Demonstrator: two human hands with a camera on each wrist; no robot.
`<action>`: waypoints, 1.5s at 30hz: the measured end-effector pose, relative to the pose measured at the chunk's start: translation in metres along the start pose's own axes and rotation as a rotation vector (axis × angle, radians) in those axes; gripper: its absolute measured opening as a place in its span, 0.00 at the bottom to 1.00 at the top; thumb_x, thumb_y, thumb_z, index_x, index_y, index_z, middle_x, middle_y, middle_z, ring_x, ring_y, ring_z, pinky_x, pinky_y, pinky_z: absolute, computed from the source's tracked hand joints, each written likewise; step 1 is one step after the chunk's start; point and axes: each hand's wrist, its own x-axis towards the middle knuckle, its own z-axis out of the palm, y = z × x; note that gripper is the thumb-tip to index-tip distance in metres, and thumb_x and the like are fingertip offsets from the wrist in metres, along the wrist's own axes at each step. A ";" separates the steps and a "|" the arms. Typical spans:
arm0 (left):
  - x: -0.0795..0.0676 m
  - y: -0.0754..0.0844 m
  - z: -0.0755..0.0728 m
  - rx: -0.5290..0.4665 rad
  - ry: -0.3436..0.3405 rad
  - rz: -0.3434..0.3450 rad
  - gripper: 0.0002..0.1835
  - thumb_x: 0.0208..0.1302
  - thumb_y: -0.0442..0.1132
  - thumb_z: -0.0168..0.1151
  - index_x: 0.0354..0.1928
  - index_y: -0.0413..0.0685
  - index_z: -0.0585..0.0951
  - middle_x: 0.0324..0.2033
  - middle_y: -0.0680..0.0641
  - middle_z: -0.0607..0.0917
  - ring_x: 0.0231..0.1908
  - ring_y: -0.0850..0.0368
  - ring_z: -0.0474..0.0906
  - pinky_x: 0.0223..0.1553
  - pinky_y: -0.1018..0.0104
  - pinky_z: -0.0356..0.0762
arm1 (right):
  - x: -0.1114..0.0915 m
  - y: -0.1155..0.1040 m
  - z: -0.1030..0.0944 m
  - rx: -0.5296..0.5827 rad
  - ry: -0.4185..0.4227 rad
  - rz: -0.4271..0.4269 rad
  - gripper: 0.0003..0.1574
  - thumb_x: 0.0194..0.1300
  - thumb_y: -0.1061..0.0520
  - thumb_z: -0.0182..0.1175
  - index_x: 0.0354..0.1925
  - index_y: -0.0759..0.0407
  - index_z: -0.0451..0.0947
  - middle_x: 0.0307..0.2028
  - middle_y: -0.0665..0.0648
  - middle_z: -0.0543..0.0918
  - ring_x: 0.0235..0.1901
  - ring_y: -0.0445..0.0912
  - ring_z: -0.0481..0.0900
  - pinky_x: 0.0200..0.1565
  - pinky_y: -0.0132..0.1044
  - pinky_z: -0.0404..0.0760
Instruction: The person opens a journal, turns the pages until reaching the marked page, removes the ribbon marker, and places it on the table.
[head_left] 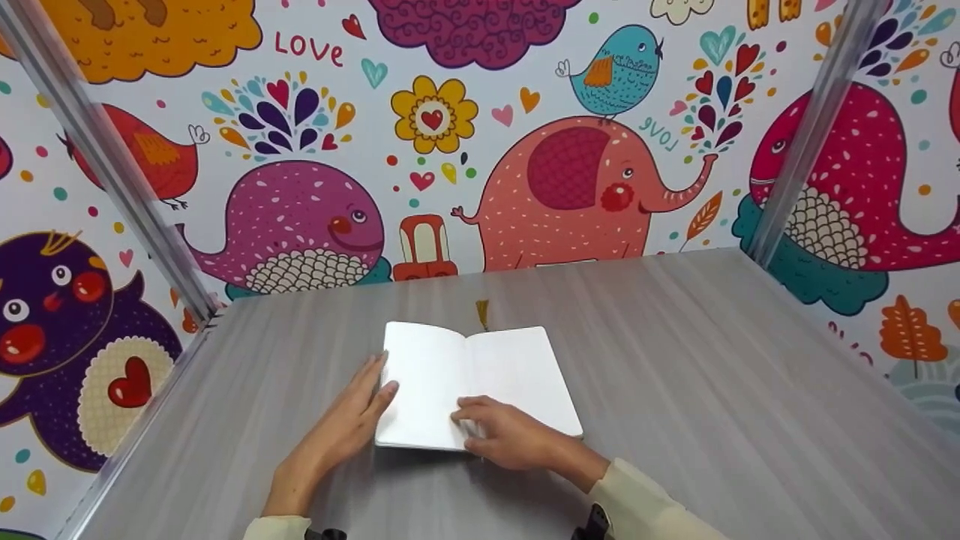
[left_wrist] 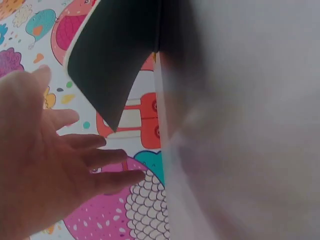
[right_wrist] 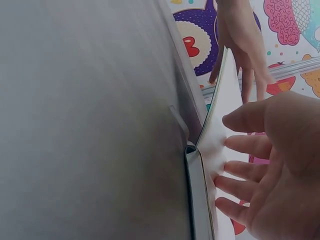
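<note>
Two hands (head_left: 346,421) (head_left: 512,435), one notebook (head_left: 424,379), one tassel (head_left: 482,312)

A notebook (head_left: 477,375) lies spread open on the greyish wood-grain table (head_left: 735,375), its spine running near to far. Both visible pages look plain white, with rounded outer corners. The cover (left_wrist: 111,60) is dark; its left half tilts up off the tabletop. A gold-brown tassel (head_left: 483,313) sticks out beyond the far edge at the spine.
</note>
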 end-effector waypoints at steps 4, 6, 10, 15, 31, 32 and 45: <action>0.004 0.011 0.003 0.013 0.002 0.031 0.35 0.77 0.56 0.47 0.79 0.49 0.55 0.79 0.34 0.51 0.78 0.34 0.45 0.75 0.33 0.46 | -0.006 0.003 -0.003 -0.003 -0.026 -0.032 0.22 0.70 0.57 0.60 0.61 0.59 0.79 0.70 0.60 0.72 0.72 0.53 0.68 0.72 0.47 0.67; 0.006 0.016 0.005 0.028 -0.006 0.038 0.35 0.77 0.56 0.49 0.78 0.51 0.57 0.79 0.35 0.50 0.78 0.34 0.44 0.74 0.32 0.46 | -0.009 0.004 -0.004 -0.012 -0.042 -0.055 0.22 0.71 0.58 0.59 0.61 0.58 0.79 0.70 0.59 0.72 0.72 0.53 0.68 0.72 0.46 0.67; 0.007 0.020 0.013 0.049 -0.042 0.028 0.34 0.75 0.55 0.52 0.77 0.53 0.61 0.79 0.37 0.50 0.79 0.35 0.44 0.74 0.32 0.46 | -0.016 0.005 -0.008 -0.042 -0.086 -0.086 0.21 0.71 0.58 0.58 0.61 0.56 0.79 0.71 0.58 0.72 0.73 0.52 0.67 0.73 0.45 0.66; 0.009 0.022 0.020 0.123 -0.068 0.010 0.33 0.74 0.52 0.56 0.76 0.53 0.64 0.78 0.35 0.54 0.78 0.34 0.46 0.73 0.28 0.40 | -0.023 0.006 -0.013 -0.069 -0.132 -0.106 0.22 0.73 0.55 0.57 0.63 0.55 0.78 0.72 0.57 0.71 0.73 0.51 0.67 0.72 0.44 0.67; 0.015 0.031 0.036 0.216 -0.191 -0.103 0.43 0.65 0.56 0.65 0.77 0.51 0.61 0.78 0.30 0.49 0.76 0.24 0.38 0.68 0.20 0.32 | -0.037 0.011 -0.021 -0.120 -0.175 -0.115 0.22 0.73 0.52 0.58 0.61 0.56 0.80 0.68 0.56 0.76 0.71 0.49 0.71 0.71 0.44 0.69; 0.015 0.031 0.037 0.218 -0.200 -0.109 0.43 0.65 0.57 0.65 0.77 0.51 0.60 0.78 0.29 0.48 0.76 0.23 0.38 0.68 0.20 0.33 | -0.037 0.011 -0.020 -0.134 -0.178 -0.115 0.22 0.73 0.52 0.58 0.61 0.56 0.80 0.68 0.56 0.76 0.71 0.49 0.70 0.71 0.45 0.69; 0.017 0.026 0.042 0.254 -0.281 -0.160 0.47 0.63 0.59 0.66 0.77 0.45 0.60 0.75 0.22 0.48 0.73 0.17 0.41 0.66 0.18 0.42 | -0.037 0.007 -0.019 -0.190 -0.204 -0.107 0.23 0.72 0.52 0.59 0.62 0.54 0.79 0.70 0.53 0.74 0.73 0.48 0.68 0.71 0.48 0.67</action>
